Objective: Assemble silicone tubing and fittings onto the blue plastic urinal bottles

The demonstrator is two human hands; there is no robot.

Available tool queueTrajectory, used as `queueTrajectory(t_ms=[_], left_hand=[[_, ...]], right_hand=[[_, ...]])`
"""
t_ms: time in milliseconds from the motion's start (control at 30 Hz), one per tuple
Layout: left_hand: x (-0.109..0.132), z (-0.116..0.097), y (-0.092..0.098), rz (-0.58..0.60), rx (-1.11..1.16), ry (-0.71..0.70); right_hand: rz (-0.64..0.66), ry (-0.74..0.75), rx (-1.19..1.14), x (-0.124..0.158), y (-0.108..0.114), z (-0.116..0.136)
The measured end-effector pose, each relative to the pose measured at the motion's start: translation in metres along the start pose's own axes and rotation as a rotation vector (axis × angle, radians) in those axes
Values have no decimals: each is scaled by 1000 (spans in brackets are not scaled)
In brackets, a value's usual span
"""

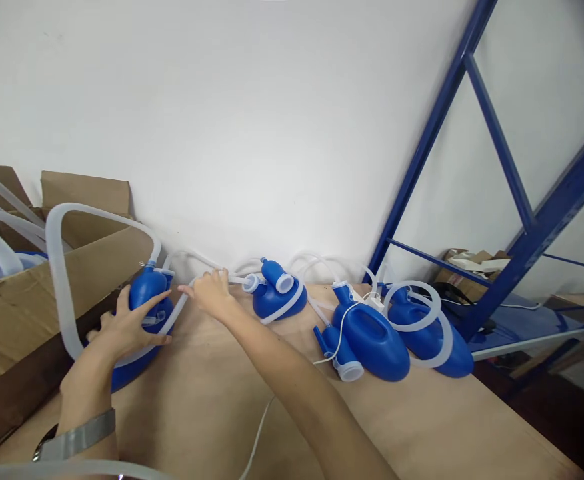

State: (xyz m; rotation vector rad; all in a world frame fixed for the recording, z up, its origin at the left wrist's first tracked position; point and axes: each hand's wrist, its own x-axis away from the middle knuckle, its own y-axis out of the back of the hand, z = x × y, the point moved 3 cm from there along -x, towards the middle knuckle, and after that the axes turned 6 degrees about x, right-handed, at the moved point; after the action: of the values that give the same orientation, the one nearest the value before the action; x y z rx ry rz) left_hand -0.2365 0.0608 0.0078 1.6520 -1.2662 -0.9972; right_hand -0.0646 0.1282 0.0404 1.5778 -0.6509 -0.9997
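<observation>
My left hand point(125, 327) wraps its fingers over a blue plastic bottle point(145, 293) at the left edge of the wooden table point(422, 427). A long white translucent hose point(59, 267) loops up from that bottle's neck. My right hand point(211, 292) reaches forward and pinches a thin white tube point(237, 280) leading to a second blue bottle point(277, 297) near the wall. Two more blue bottles point(375, 340) point(439, 340) with coiled white hoses lie to the right.
An open cardboard box point(32, 293) holding more hoses and blue bottles stands at the left. A blue metal shelf frame point(527, 233) rises at the right, with small boxes point(472, 263) behind it. A white wall closes the back.
</observation>
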Motion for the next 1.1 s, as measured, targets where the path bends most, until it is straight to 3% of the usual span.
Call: queueTrajectory(t_ms=[100,300,533,633,800,867,933,1033,1100], left_hand=[[-1,-11,-5,-6,14,43],[-5,-21,-11,-178,89,-61],[4,-30,1,-277,229,-16],[7,-38,-1,-272,169,-14],[6,-49,-18,-285,32,-30],[4,-52,-25,-301,-5,-45],[2,-54,-28,-294,-34,-52],[-1,-54,-28,-170,-97,-54],[-2,-55,-26,-44,-151,-52]], right_hand=[[-11,23,-1,7,2,-22],[-64,-5,18,49,9,-73],[77,143,-106,106,30,-125],[173,264,-257,130,43,-133],[285,386,-627,168,58,-125],[245,392,-701,180,66,-125],[80,339,-669,188,77,-133],[-160,103,-450,198,87,-157],[-150,-54,-355,202,84,-174]])
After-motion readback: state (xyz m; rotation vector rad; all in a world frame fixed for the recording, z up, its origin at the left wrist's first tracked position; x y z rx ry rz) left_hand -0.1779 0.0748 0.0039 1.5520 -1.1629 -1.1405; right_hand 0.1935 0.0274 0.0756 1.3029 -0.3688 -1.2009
